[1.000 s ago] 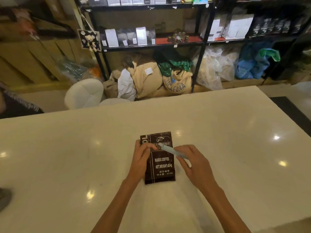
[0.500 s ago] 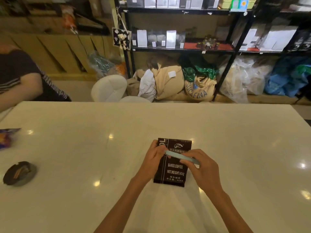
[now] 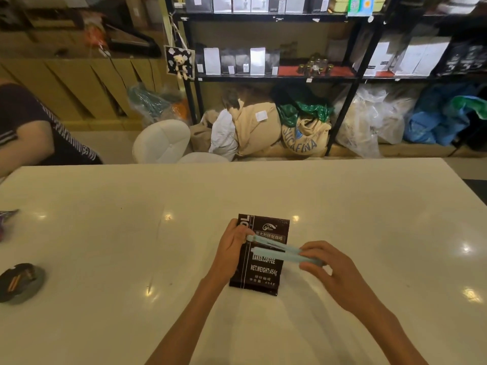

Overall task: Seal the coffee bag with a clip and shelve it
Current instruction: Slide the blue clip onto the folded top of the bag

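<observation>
Coffee bag (image 3: 261,270) reads "BAKED.COFFEE NET.WEIGHT:454g"; both hands' fingers (image 3: 307,266) pinching open clip (image 3: 276,251).

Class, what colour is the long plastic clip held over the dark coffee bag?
Pale blue: the long plastic clip shows best in the head view.

- The dark brown foil coffee bag (image 3: 263,262) with white print lies flat on the white table, its top away from the person.
- The long pale blue plastic clip (image 3: 279,251) is open, its two arms spread across the bag.
</observation>
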Tool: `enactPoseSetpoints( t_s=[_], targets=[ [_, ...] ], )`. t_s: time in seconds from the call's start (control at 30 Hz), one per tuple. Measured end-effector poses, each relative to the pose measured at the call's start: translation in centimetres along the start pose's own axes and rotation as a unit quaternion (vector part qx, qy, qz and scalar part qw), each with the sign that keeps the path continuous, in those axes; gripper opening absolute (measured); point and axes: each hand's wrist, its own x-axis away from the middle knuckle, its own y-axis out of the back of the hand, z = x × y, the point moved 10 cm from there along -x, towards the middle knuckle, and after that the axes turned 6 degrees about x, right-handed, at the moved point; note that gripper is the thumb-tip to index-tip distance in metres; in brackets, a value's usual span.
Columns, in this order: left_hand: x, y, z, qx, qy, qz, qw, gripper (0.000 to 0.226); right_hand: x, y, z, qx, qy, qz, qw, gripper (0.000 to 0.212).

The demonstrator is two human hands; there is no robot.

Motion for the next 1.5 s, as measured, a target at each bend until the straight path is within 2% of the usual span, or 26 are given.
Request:
enactPoseSetpoints(
  t_s=[0.1, 0.17, 0.3, 0.4, 0.53, 0.7, 1.1, 1.3, 1.5],
  targets=[
    [0.1, 0.0, 0.5, 0.018, -0.012, -0.001, 1.000, 0.018, 0.4, 5.1, -2.3, 0.008, -0.013, -0.097, 0.995, 0.021],
    [0.2, 0.1, 0.9, 0.060, 0.000, -0.015, 0.998, 0.028, 0.2, 7.2, -4.5, 0.014, -0.050, -0.125, 0.991, 0.027],
    [0.6, 0.0, 1.1, 0.112, 0.013, -0.030, 0.993, 0.055, -1.9, 5.0, -4.7, -0.010, -0.072, -0.078, 0.994, 0.037],
    [0.6, -0.4, 1.8, 0.163, 0.048, -0.025, 0.985, 0.068, -3.7, 2.8, -3.6, -0.045, -0.074, -0.062, 0.994, 0.035],
    [0.6, -0.5, 2.0, 0.177, 0.054, -0.031, 0.982, 0.077, -5.4, 0.1, -3.1, -0.107, -0.105, -0.041, 0.988, 0.031],
    [0.5, -0.8, 2.5, 0.198, 0.068, -0.034, 0.977, 0.083, -6.4, -2.3, -2.3, -0.188, -0.138, -0.045, 0.971, 0.033],
    [-0.3, -1.2, 2.8, 0.179, 0.075, -0.017, 0.981, 0.096, -6.7, -4.8, -2.9, -0.252, -0.193, -0.059, 0.946, 0.037],
    [-0.6, -1.1, 3.0, 0.177, 0.085, -0.028, 0.980, 0.103, -6.6, -6.7, -3.0, -0.326, -0.196, -0.070, 0.922, 0.041],
    [-0.8, -0.9, 3.2, 0.201, 0.093, -0.033, 0.975, 0.090, -7.0, -7.2, -3.1, -0.324, -0.207, -0.101, 0.918, 0.039]
  ],
)
